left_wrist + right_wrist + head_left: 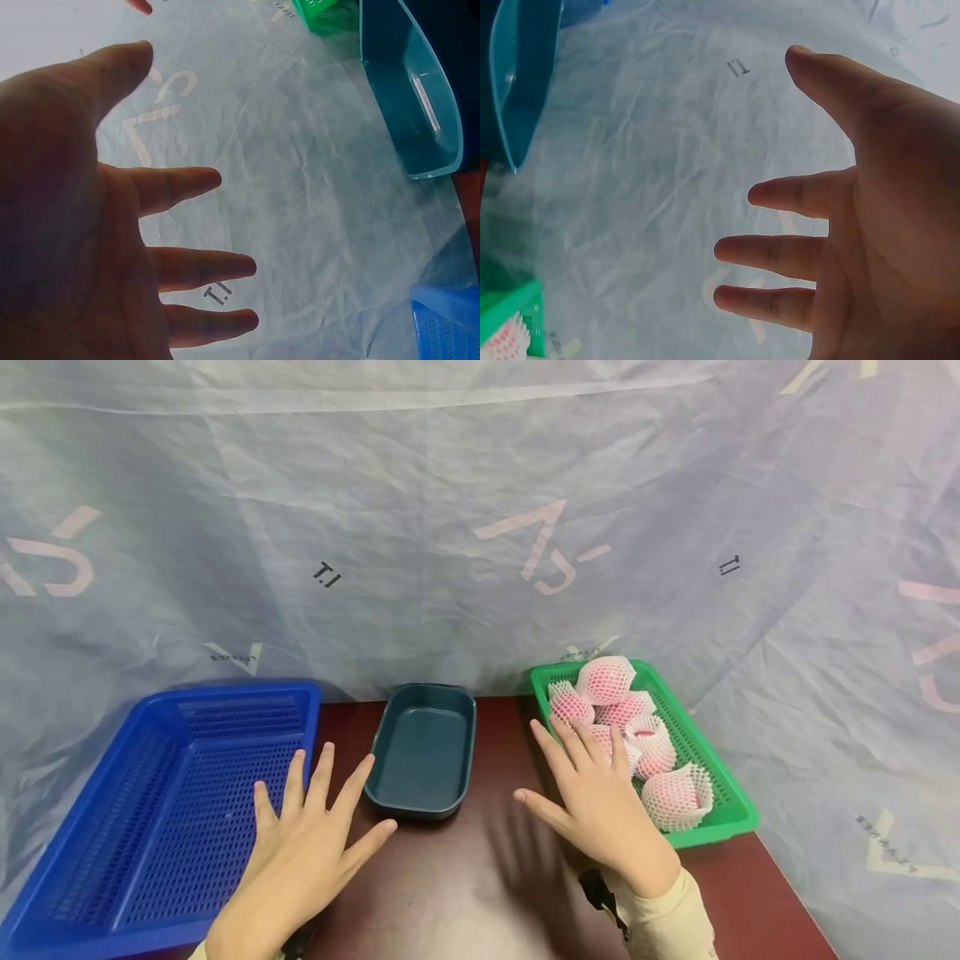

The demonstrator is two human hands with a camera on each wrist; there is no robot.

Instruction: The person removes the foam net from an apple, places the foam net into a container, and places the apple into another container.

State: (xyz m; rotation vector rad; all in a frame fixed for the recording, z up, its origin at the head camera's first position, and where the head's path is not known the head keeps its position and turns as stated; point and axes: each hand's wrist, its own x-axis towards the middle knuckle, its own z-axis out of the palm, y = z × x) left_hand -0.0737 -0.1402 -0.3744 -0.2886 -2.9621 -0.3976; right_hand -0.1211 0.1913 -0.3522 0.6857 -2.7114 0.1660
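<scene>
My left hand (303,839) is held up with its fingers spread, between the blue basket (161,935) and the dark teal tray (423,760). Its palm (67,225) holds nothing in the left wrist view. My right hand (600,802) is likewise spread, and its fingertips overlap the near left side of the green basket (720,777) in the head view. Nothing lies in that palm (885,247) either. Several round pink things in white foam netting (678,797) sit in the green basket, some partly hidden behind the right hand. The blue basket and the tray hold nothing.
All three containers stand on a dark red-brown table (442,893). A grey printed cloth (420,543) hangs right behind them and runs along the right side of the table. The tray sits in the middle, the blue basket left, the green one right.
</scene>
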